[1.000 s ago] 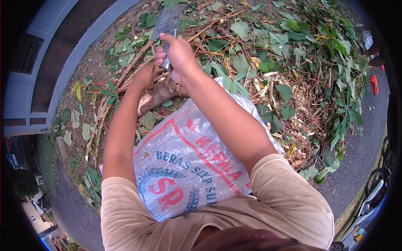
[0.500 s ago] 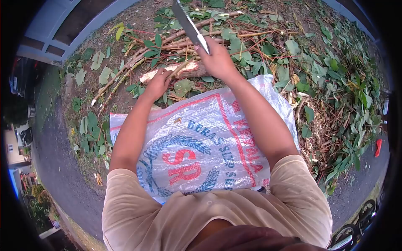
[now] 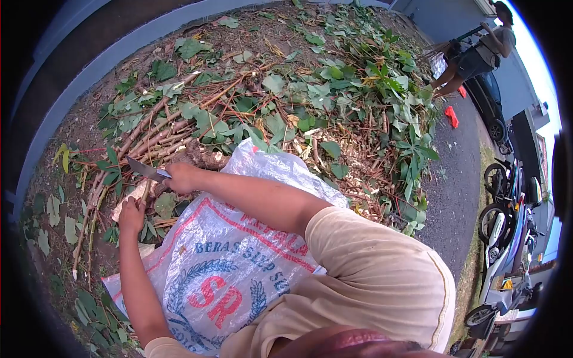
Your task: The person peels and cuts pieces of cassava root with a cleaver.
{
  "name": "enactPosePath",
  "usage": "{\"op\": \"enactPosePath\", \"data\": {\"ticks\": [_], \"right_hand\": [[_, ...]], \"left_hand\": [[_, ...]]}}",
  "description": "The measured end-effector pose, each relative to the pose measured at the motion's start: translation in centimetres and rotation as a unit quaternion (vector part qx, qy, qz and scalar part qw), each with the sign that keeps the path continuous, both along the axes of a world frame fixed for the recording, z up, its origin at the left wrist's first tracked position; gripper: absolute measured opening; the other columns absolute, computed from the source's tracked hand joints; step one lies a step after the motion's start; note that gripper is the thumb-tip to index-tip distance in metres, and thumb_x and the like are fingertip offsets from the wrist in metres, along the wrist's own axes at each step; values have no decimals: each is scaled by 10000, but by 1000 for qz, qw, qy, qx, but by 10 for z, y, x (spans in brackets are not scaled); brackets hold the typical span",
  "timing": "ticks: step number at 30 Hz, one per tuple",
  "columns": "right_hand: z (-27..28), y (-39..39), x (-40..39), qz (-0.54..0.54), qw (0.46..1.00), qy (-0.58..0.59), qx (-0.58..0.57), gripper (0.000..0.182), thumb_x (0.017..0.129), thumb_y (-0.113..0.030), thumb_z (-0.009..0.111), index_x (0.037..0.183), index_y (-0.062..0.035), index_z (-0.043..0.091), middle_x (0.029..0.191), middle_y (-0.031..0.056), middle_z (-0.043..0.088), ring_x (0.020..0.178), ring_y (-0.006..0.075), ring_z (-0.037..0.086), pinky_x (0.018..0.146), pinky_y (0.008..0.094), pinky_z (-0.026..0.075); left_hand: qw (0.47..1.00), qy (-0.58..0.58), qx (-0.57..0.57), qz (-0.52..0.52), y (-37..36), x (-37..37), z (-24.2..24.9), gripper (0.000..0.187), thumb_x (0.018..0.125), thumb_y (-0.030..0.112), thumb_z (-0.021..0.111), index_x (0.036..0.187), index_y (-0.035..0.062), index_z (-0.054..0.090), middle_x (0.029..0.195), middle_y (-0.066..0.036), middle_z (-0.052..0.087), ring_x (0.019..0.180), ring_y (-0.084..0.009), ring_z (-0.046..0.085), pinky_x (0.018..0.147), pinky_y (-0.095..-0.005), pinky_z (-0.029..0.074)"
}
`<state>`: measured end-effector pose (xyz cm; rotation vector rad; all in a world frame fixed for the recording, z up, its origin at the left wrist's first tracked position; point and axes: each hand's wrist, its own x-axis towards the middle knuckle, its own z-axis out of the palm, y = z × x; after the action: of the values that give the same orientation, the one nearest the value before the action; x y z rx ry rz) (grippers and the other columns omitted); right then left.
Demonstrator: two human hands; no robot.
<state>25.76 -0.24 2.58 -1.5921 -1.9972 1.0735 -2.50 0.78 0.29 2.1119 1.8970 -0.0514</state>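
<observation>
Your right grip [image 3: 180, 178] is clasping a flat grey metal cleaver [image 3: 144, 169]; your left grip [image 3: 132, 216], safest below it, is pinching a slim brown stem [image 3: 146, 190].

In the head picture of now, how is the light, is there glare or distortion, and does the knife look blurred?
Head view: daylight looks soft; the sky at upper right is nearly washed out; the sack shows small shiny glints; wide-lens distortion bends the grey-blue edging at upper left into an arc; the knife has a clear outline, little blur.
</observation>
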Motion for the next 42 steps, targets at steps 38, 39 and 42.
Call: {"op": "enactPosePath", "data": {"ticks": [38,39,42], "right_hand": [[91,-24,-17,-49,974,184,123,284,1121,-276,505,1133,-5,591,716,-12,512,585,100,466,559,295,403],[100,-27,-19,-46,962,227,143,256,1141,-249,459,1189,-12,542,722,-37,462,589,80,435,554,267,380],[83,-26,-35,-76,914,324,231,271,1137,-259,468,1202,-4,532,737,-18,482,602,85,447,566,272,401]], "left_hand": [[951,-162,-237,112,27,-1,-18,648,1095,570,423,959,-23,644,718,-110,666,605,-210,674,570,-396,554],[948,-180,-235,114,27,-1,-20,661,1096,579,412,940,-16,654,708,-120,684,607,-215,684,588,-410,564],[985,-85,-150,1,30,-4,-16,668,1092,559,407,995,-31,705,868,-195,740,838,-373,738,836,-513,564]]}}
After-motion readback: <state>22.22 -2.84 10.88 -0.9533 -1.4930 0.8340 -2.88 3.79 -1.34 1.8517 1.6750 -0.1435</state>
